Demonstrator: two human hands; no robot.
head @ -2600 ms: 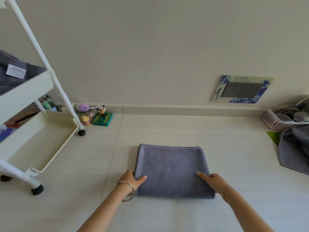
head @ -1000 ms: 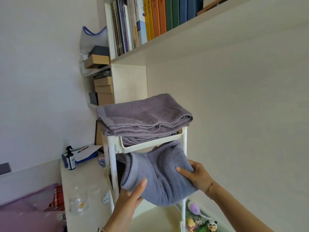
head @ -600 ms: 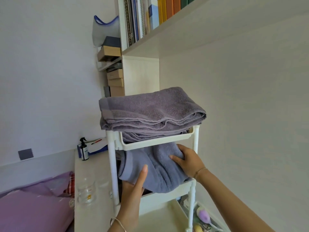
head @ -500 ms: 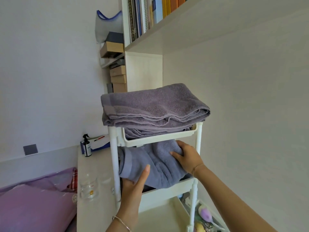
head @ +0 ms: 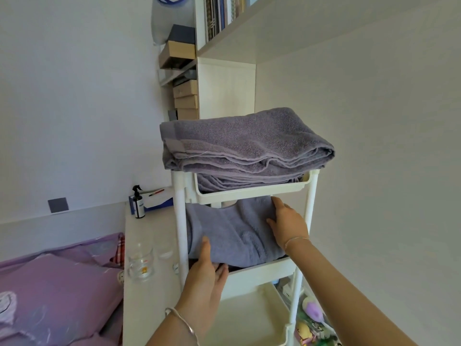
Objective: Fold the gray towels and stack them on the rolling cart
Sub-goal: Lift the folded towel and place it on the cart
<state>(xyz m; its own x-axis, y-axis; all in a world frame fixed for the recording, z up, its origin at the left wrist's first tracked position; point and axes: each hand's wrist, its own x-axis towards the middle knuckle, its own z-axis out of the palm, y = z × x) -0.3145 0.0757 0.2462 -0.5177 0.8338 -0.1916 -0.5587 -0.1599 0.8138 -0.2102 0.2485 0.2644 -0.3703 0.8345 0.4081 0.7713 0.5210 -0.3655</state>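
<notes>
A white rolling cart (head: 250, 192) stands in front of me with three tiers. Folded gray towels (head: 239, 146) are piled on its top tier. A folded gray towel (head: 232, 233) lies partly inside the middle tier. My left hand (head: 205, 273) is under its front left edge, thumb on top of the cloth and fingers below. My right hand (head: 287, 226) lies on the towel's right side with straight fingers, pressing it inward beside the cart's right post.
The cart's bottom tier (head: 249, 313) holds nothing visible. A white side table (head: 147, 245) to the left carries a glass jar (head: 140, 263) and a spray bottle (head: 138, 202). A purple bed (head: 50, 295) lies lower left. Toys (head: 311, 318) sit on the floor at right. Bookshelves (head: 219, 26) hang above.
The towel was lifted from the floor up to the cart and has slid deeper into the middle tier. Both hands have followed it inward.
</notes>
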